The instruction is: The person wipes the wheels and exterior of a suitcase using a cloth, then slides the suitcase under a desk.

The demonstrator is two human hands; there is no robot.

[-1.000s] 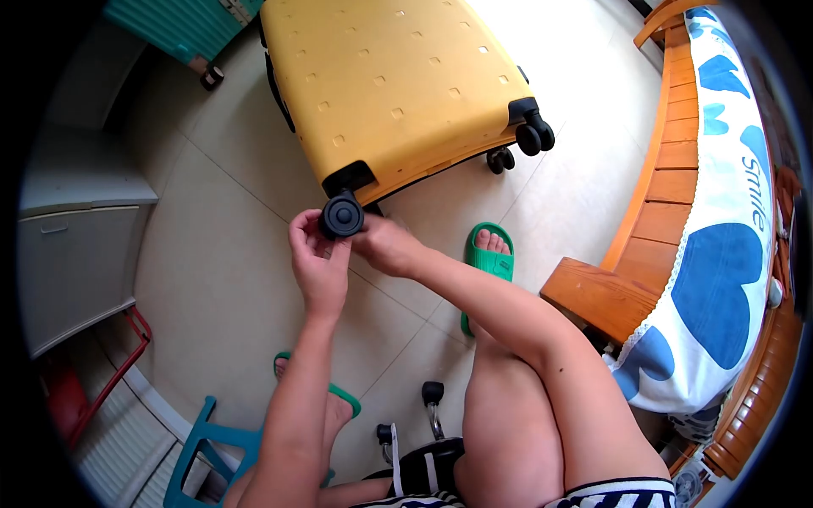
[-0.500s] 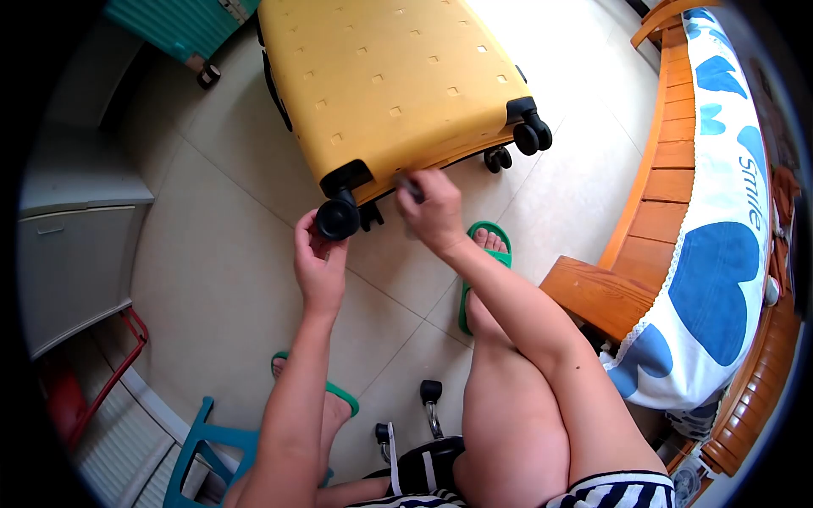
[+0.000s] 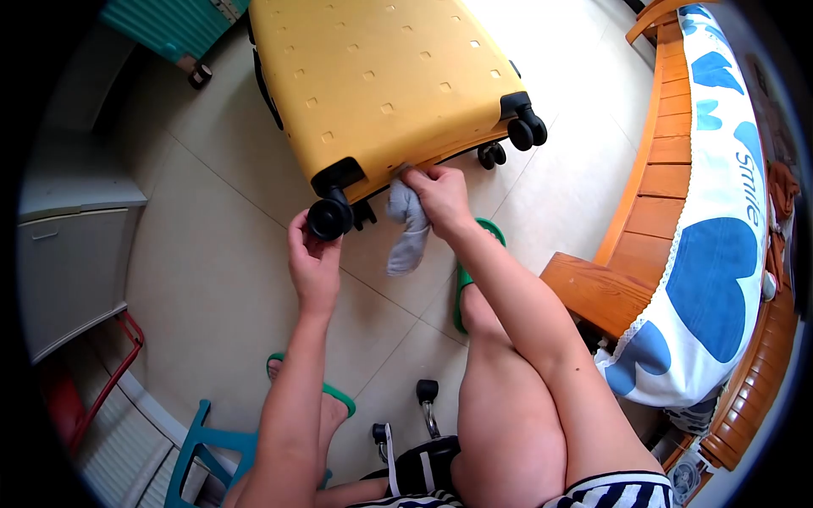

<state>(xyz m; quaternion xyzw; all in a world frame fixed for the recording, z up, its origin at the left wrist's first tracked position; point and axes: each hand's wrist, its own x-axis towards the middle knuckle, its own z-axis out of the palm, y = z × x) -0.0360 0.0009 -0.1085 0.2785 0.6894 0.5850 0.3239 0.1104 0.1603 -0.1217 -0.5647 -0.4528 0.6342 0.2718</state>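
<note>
two hands of ours are at work, each gripping something. our left hand has its thumb and fingers about the near side of the wheel at the case's left near corner; how far the fingertips reach behind it we cannot tell. our right hand pinches the cloth, grey and limp, by its upper end, close to the case's lower edge; whether the knuckles touch that edge we cannot make out.

the yellow case lies ahead of both hands, wheel end toward us, broad face up. its long axis runs away from us, leaning a little left at the far end, which is cut off from view.

what matters most is how wheel and cloth lie: the wheel is to the left of the cloth, near but apart, with a black fork-like piece between them in our view. the cloth's long axis hangs toward us, roughly in line with the case. our left hand is the nearer to the wheel, touching it; our right is across the gap. the right corner wheel stands well apart from both, beyond our right hand.
</note>
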